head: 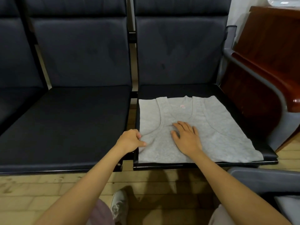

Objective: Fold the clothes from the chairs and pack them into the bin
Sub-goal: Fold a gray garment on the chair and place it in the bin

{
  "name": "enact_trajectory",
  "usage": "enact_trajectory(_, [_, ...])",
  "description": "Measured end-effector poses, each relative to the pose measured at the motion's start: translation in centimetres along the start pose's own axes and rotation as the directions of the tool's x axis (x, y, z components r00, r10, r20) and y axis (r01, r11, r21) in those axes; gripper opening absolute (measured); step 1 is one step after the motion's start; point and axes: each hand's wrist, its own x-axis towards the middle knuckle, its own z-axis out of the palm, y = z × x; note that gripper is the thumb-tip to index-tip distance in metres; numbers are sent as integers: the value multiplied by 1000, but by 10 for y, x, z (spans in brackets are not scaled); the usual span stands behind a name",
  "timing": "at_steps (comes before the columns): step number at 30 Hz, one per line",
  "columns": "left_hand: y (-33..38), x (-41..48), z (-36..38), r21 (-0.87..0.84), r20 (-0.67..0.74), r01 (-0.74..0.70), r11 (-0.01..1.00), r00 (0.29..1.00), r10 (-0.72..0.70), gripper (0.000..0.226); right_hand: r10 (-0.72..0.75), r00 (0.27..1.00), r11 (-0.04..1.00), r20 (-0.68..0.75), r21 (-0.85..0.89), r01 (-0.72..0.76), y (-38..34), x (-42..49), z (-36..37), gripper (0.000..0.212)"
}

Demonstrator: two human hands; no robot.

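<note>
One grey tank top [215,130] lies flat, neckline away, on the right-hand chair seat [178,90]; left hand [130,140] pinches its left edge by the armhole, fingers curled on the cloth; right hand [186,137] rests flat mid-chest, fingers straight. Judged best: use the palm as anchor; carry the pinched edge across; crease straight, hem aligned.

The tank top [211,127] lies on the right chair seat [253,111].
</note>
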Motion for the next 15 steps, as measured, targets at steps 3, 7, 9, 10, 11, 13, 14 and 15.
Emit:
enact_trajectory(3, [4, -1, -5, -155, -148, -31, 987, 989, 8, 20, 2, 1000, 1000, -6, 3, -2, 1, 0, 1, 49])
enact_trajectory(7, [3, -2, 1, -172, -324, -36, 984, 946, -22, 34, -7, 1000, 1000, -23, 12, 7, 1, -1, 1, 49])
enact_trajectory(9, [2, -5, 5, -40, -280, -9, 999, 960, -3, 34, -7, 1000, 1000, -27, 18, 8, 1, -1, 1, 48])
enact_trajectory(10, [1, -7, 8, 21, -198, 24, 1000, 980, -19, 42, -9, 1000, 1000, -28, 22, 9, 1, -1, 1, 48])
enact_trajectory(11, [-1, -8, 10, 79, -100, 59, 995, 994, -51, 53, -13, 1000, 1000, -26, 25, 13, 2, -1, 0, 48])
enact_trajectory(13, [-2, -9, 15, 128, 41, 115, 985, 992, -121, 76, -20, 1000, 1000, -11, 19, 20, 1, -2, 0, 48])
enact_trajectory(14, [-3, -10, 17, 95, 79, 123, 988, 988, -131, 86, -20, 1000, 1000, 5, 11, 19, 1, -1, -1, 48])
enact_trajectory(15, [-5, -9, 19, 24, 102, 129, 991, 986, -131, 89, -14, 1000, 1000, 19, 4, 14, -1, 1, -3, 47])
